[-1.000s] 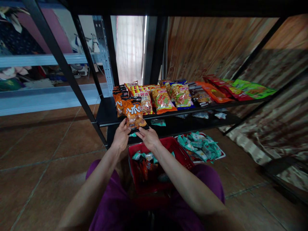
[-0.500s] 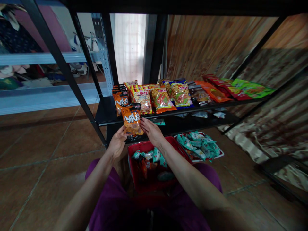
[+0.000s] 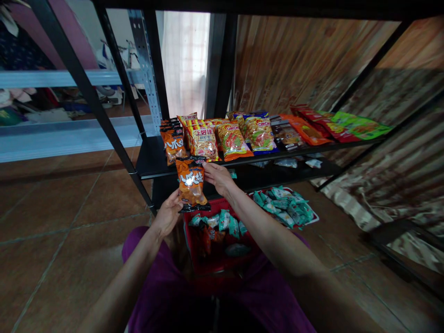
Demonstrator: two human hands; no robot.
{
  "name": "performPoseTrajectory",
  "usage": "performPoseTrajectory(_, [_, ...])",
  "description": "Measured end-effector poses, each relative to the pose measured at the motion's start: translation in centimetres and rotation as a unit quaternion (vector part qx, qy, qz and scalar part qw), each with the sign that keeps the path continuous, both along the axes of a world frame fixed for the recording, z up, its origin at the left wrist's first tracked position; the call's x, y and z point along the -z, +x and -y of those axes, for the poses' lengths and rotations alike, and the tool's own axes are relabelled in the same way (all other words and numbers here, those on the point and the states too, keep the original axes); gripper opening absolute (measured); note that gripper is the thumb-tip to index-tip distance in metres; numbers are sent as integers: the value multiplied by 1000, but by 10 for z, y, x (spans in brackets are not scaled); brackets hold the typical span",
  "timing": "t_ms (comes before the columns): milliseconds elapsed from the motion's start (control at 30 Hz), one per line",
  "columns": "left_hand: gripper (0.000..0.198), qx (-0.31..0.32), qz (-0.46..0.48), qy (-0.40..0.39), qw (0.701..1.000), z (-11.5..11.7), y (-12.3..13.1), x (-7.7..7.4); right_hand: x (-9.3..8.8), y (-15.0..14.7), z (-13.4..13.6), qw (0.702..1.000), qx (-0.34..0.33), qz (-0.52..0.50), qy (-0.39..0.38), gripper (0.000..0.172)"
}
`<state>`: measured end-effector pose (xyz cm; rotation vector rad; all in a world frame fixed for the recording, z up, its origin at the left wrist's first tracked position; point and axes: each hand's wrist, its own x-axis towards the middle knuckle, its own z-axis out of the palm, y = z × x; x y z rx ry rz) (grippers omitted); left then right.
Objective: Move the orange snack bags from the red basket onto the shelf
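Note:
An orange and black snack bag is held up between my two hands, just in front of the shelf edge. My left hand pinches its lower left side. At its upper right edge, my right hand grips with the fingertips. Behind it on the black shelf stand similar orange bags. Beside those are yellow and red snack bags and noodle-picture snack bags. Below my hands sits a red basket holding several teal packets and some orange packets.
Right of the red basket, a white-rimmed basket is heaped with teal packets. Blue-and-yellow bags, orange packs and green packs continue along the shelf. A black shelf post rises at the left.
The orange snack bag has come slightly down and toward me, away from the shelf, and more of its front shows. Both hands have kept hold of it; the right has shifted up along its edge.

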<state>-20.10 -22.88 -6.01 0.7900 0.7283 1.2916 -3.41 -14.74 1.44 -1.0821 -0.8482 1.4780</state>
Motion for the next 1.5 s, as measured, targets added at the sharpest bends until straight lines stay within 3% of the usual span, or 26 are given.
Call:
performPoseTrajectory(667, [63,-7,-4,-27,1000,16,-2,2,4,-12,-4,997,68,29,12,11])
performPoseTrajectory(1033, [66,15,25,-43,999,21,1,-20,5,-10,-7,998,69,10,-8,13])
performPoseTrajectory(1300, [61,-18,20,-62,998,9,4,-28,12,-20,-7,999,30,21,2,12])
performPoseTrajectory(1500, [64,-24,11,-76,997,7,6,-30,7,-14,5,1000,-10,9,7,12])
